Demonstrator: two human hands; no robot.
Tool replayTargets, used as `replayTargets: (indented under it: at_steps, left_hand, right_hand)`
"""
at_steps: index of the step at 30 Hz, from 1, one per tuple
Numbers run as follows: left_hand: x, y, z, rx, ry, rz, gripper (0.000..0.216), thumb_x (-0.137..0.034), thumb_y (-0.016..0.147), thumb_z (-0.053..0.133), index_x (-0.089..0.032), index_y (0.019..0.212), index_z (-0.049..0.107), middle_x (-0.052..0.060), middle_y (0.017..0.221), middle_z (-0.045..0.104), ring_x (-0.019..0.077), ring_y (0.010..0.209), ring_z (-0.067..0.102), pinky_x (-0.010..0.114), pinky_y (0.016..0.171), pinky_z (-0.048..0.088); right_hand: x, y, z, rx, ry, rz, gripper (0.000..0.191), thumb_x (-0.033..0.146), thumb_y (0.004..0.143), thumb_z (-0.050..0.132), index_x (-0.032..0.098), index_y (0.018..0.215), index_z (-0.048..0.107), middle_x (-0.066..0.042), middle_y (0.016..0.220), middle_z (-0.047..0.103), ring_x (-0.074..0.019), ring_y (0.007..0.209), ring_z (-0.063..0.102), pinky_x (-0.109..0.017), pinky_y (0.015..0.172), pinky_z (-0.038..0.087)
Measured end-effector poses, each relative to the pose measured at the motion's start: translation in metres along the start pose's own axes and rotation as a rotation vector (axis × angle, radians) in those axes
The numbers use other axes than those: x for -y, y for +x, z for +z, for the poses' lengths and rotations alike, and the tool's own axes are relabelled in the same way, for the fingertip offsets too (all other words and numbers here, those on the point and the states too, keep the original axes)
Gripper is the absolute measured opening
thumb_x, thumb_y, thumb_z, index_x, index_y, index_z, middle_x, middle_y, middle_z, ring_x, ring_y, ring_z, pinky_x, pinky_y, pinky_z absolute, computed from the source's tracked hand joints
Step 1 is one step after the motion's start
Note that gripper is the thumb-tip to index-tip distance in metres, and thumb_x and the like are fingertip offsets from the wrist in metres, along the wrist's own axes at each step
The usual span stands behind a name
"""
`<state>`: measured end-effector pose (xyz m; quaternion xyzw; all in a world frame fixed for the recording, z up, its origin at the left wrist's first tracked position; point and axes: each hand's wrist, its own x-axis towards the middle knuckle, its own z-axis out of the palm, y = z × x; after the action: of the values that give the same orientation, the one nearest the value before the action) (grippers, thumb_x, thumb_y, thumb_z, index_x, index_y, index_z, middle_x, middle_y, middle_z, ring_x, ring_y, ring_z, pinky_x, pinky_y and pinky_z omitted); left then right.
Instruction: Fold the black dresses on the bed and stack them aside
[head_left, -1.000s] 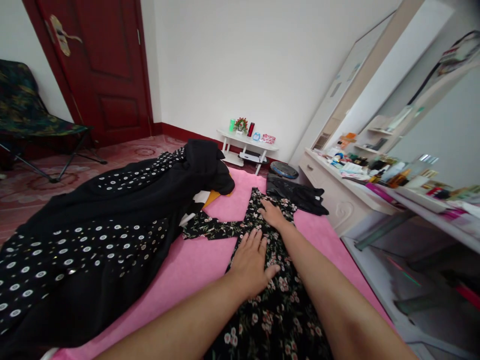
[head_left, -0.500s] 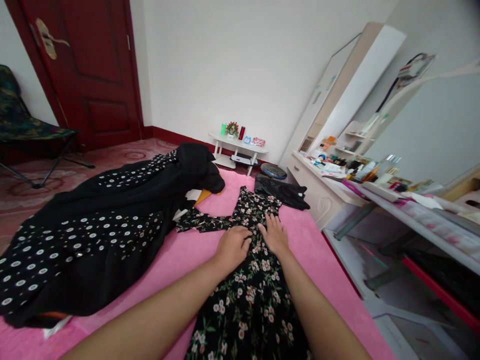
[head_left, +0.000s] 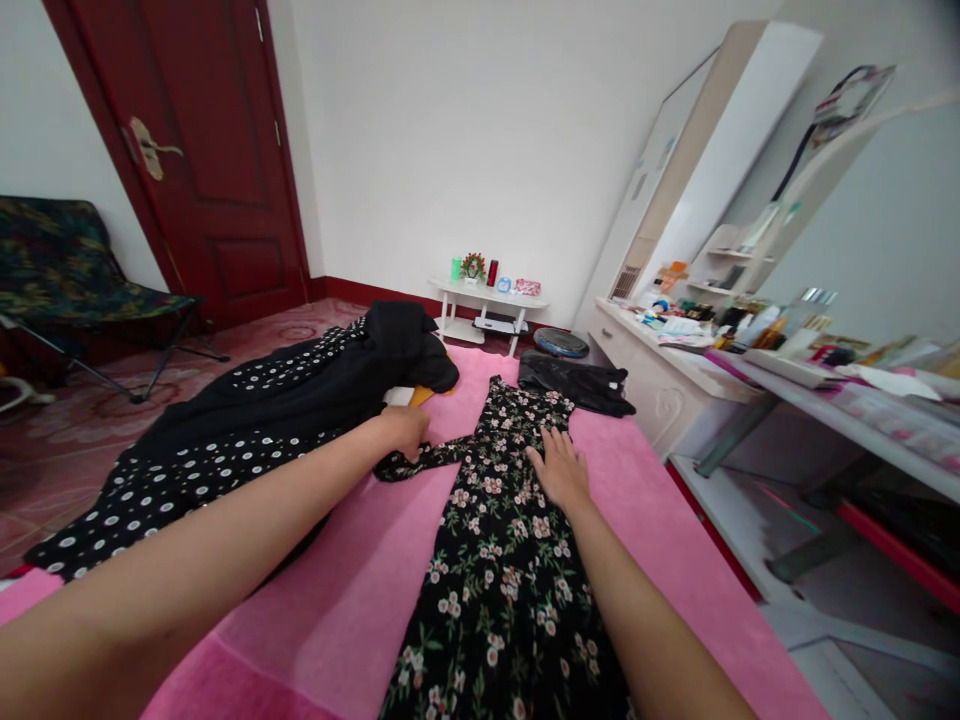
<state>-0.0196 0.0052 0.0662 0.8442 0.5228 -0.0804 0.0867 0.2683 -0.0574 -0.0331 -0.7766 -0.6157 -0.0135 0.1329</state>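
A black floral dress [head_left: 499, 540] lies spread lengthwise on a pink bedcover [head_left: 352, 590]. My left hand [head_left: 405, 432] is closed on the dress's left sleeve [head_left: 420, 460], out to the left of the bodice. My right hand [head_left: 559, 468] lies flat with fingers spread on the dress's chest, pressing it down. Both forearms reach in from the bottom of the view.
A black dress with white dots [head_left: 247, 430] is heaped on the bed's left. A folded black garment [head_left: 577, 384] lies at the far end. A cluttered dressing table [head_left: 697, 350] stands to the right, a small white table [head_left: 487, 300] by the wall, a folding chair [head_left: 67, 280] and a red door [head_left: 202, 150] on the left.
My left hand left the dress's middle, reached out left and closed on the sleeve. My right hand stayed flat on the bodice. The camera view shifted slightly.
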Motion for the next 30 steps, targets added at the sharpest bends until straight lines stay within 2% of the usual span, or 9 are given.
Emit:
replayTargets:
  at_steps: [6, 11, 14, 18, 21, 25, 28, 30]
  left_hand:
    - [0.010, -0.007, 0.000, 0.066, -0.056, 0.200, 0.012, -0.023, 0.056, 0.071, -0.017, 0.065, 0.065, 0.000, 0.063, 0.060, 0.0186, 0.068, 0.057, 0.025, 0.063, 0.040]
    - [0.028, -0.008, -0.026, 0.005, -0.486, 0.325, 0.030, -0.045, 0.067, 0.064, -0.016, 0.063, 0.058, -0.004, 0.057, 0.051, 0.0111, 0.054, 0.044, 0.022, 0.051, 0.031]
    - [0.038, -0.010, -0.043, -0.054, -0.546, 0.300, 0.037, -0.052, 0.064, 0.066, -0.017, 0.060, 0.055, -0.005, 0.054, 0.046, 0.0096, 0.051, 0.039, 0.021, 0.049, 0.027]
    - [0.047, -0.014, -0.051, 0.069, -0.358, 0.213, 0.034, -0.048, 0.055, 0.072, -0.016, 0.057, 0.060, -0.004, 0.053, 0.050, 0.0112, 0.053, 0.043, 0.021, 0.049, 0.028]
    - [0.048, -0.014, -0.052, 0.096, -0.350, 0.181, 0.033, -0.048, 0.055, 0.070, -0.015, 0.058, 0.063, -0.004, 0.054, 0.053, 0.0115, 0.053, 0.045, 0.021, 0.050, 0.029]
    - [0.030, -0.026, -0.067, -0.045, -0.518, 0.205, 0.031, -0.046, 0.065, 0.064, -0.015, 0.067, 0.064, -0.004, 0.057, 0.053, 0.0105, 0.053, 0.045, 0.021, 0.052, 0.032]
    - [-0.011, -0.062, -0.086, -0.122, -0.545, 0.295, 0.027, -0.041, 0.067, 0.066, -0.015, 0.068, 0.062, -0.005, 0.055, 0.049, 0.0083, 0.051, 0.042, 0.019, 0.050, 0.030]
    - [-0.047, -0.099, -0.092, -0.082, -0.513, 0.357, 0.023, -0.038, 0.066, 0.068, -0.016, 0.068, 0.062, -0.006, 0.055, 0.048, 0.0078, 0.051, 0.042, 0.019, 0.050, 0.030]
  right_hand:
    - [0.000, -0.002, -0.002, -0.002, -0.009, 0.007, 0.065, 0.056, 0.092, 0.021, 0.020, 0.145, 0.027, -0.008, 0.153, 0.021, -0.0269, 0.139, 0.015, -0.051, 0.108, 0.016]
    - [0.001, -0.003, -0.004, 0.009, -0.010, 0.009, 0.064, 0.055, 0.092, 0.021, 0.020, 0.145, 0.026, -0.008, 0.153, 0.020, -0.0259, 0.140, 0.014, -0.050, 0.108, 0.015]
    - [0.001, -0.002, -0.004, 0.022, -0.015, 0.015, 0.065, 0.055, 0.092, 0.019, 0.020, 0.146, 0.024, -0.008, 0.154, 0.018, -0.0255, 0.140, 0.011, -0.050, 0.108, 0.014]
    - [0.001, -0.002, -0.003, 0.021, -0.009, 0.020, 0.066, 0.056, 0.091, 0.020, 0.020, 0.145, 0.025, -0.007, 0.154, 0.019, -0.0253, 0.140, 0.012, -0.049, 0.109, 0.013]
    - [0.002, -0.002, -0.004, 0.013, 0.011, 0.023, 0.066, 0.056, 0.091, 0.023, 0.019, 0.145, 0.027, -0.007, 0.153, 0.021, -0.0254, 0.140, 0.014, -0.049, 0.109, 0.013]
    - [0.001, -0.002, -0.005, -0.008, 0.058, 0.016, 0.065, 0.056, 0.091, 0.026, 0.019, 0.144, 0.030, -0.008, 0.152, 0.023, -0.0262, 0.139, 0.016, -0.049, 0.109, 0.014]
    - [-0.001, -0.003, -0.006, -0.032, 0.132, 0.023, 0.064, 0.057, 0.092, 0.024, 0.020, 0.143, 0.033, -0.008, 0.151, 0.027, -0.0252, 0.139, 0.019, -0.048, 0.109, 0.016]
    - [-0.003, -0.002, -0.006, -0.054, 0.195, 0.033, 0.062, 0.056, 0.093, 0.021, 0.021, 0.142, 0.035, -0.008, 0.149, 0.031, -0.0231, 0.138, 0.022, -0.045, 0.109, 0.017]
